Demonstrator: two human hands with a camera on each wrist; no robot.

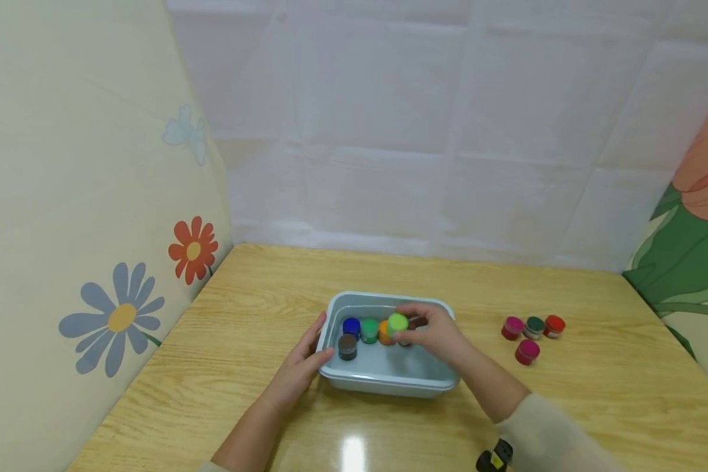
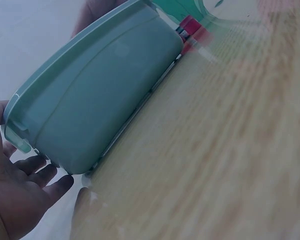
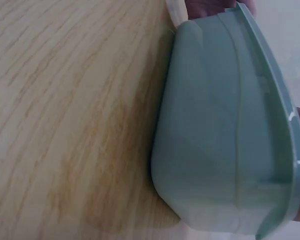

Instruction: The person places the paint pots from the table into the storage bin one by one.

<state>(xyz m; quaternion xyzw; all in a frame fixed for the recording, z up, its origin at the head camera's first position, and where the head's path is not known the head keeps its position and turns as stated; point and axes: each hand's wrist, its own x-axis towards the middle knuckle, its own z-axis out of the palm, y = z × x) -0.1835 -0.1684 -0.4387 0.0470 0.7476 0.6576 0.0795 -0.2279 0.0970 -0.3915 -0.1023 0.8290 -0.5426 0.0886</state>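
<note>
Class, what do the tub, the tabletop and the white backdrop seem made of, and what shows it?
Tub: likely plastic, smooth satin; moulded-looking, rounded corners. Tabletop: wood or printed laminate, glossy; grain, bright reflection. White backdrop: perhaps cloth, matte; creases.

Wooden table (image 1: 613,380) — creased white sheet (image 1: 383,124) behind; red flower (image 1: 193,250), butterfly (image 1: 185,134) left.

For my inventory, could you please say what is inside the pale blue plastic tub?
A round blue jar, green jar, orange jar and dark brown jar, plus the lime-green jar the right hand holds. That hand partly covers something dark I cannot identify.
</note>
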